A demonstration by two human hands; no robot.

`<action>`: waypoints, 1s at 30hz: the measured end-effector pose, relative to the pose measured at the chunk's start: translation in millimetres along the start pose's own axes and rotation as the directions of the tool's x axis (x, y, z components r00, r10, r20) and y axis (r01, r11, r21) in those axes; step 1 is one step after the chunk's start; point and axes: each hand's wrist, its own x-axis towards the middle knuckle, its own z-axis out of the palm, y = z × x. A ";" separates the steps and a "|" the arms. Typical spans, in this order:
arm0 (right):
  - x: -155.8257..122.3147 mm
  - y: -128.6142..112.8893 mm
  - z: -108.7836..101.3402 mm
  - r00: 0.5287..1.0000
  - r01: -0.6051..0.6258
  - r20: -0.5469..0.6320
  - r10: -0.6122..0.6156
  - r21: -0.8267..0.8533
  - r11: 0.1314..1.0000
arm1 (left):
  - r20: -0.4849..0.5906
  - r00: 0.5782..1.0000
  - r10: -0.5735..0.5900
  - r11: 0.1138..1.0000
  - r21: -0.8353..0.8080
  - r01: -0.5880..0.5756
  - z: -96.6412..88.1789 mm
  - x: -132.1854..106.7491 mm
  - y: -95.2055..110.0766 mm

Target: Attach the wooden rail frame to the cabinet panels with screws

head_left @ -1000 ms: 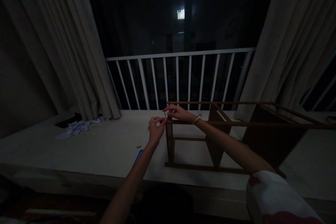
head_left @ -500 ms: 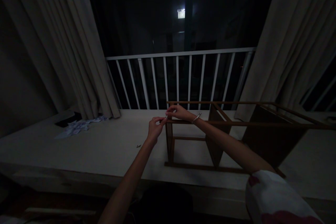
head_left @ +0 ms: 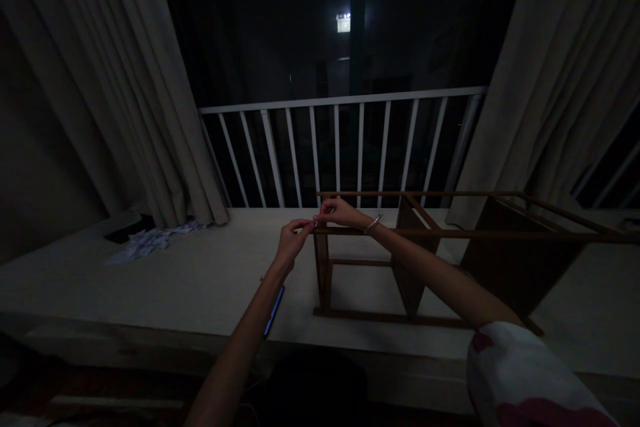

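A dark wooden shelf frame (head_left: 425, 260) lies on its side on a pale surface (head_left: 200, 280). At the frame's top left corner both my hands meet. My left hand (head_left: 291, 243) is pinched, fingertips at the corner, on something small I cannot make out. My right hand (head_left: 340, 213), with a bracelet at the wrist, rests on the top rail with fingers curled on the same corner, holding a small pale piece there. It is dim, so the small part is hard to name.
A phone (head_left: 274, 310) lies under my left forearm near the front edge. Crumpled paper (head_left: 145, 243) and a dark flat object (head_left: 125, 230) sit at the left by the curtain (head_left: 150, 113). A white railing (head_left: 340, 147) runs behind; a second curtain (head_left: 540, 93) hangs at right.
Both hands stay at the frame's corner, shifting only slightly upward. The view has dipped a little, and the phone shows beneath my left forearm again.
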 end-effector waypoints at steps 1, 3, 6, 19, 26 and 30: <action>-0.1 0.1 0.2 1.000 0.004 0.005 -0.004 -0.005 1.000 | 0.002 1.000 0.005 1.000 0.012 -0.005 0.2 0.5 0.9; -0.2 0.7 0.7 1.000 0.017 0.004 -0.017 -0.012 1.000 | 0.002 1.000 0.022 0.999 0.038 -0.022 0.7 1.5 1.9; -0.3 0.9 0.7 0.998 0.054 -0.012 -0.054 -0.019 0.998 | 0.000 0.998 0.056 0.996 0.068 -0.055 1.8 2.8 1.5; -1.0 1.1 0.8 0.986 0.166 -0.012 -0.167 -0.026 0.986 | 0.016 0.964 0.266 0.926 0.274 -0.260 -1.8 9.3 0.6; -3.1 -8.5 -0.4 0.976 0.214 0.031 -0.213 -0.012 0.977 | 0.052 0.970 0.237 0.910 0.338 -0.241 -2.7 9.6 -4.0; -5.5 -14.0 -1.4 0.978 0.204 0.038 -0.204 -0.012 0.979 | 0.080 0.970 0.228 0.913 0.329 -0.242 -3.9 10.3 -7.5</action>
